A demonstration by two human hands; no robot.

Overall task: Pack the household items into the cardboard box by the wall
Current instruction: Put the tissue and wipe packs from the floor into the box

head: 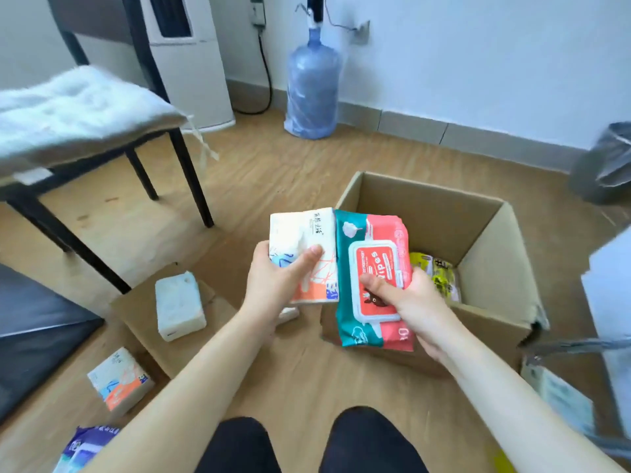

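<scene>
An open cardboard box [478, 233] stands on the wooden floor near the wall, with a yellow packet [440, 271] lying inside it. My left hand [273, 285] grips a white and orange tissue pack [307, 247] just left of the box's near corner. My right hand [409, 305] holds a teal and pink wet wipes pack [372, 233] over the box's near left edge, thumb on its lid. The two packs touch side by side.
On the floor to the left lie a white tissue pack [179, 303] on a cardboard flap [136, 312], another orange-patterned tissue pack [119, 384] and a blue packet [85, 445]. A black chair [184, 158] with a white cushion stands left. A water jug [312, 83] stands by the wall.
</scene>
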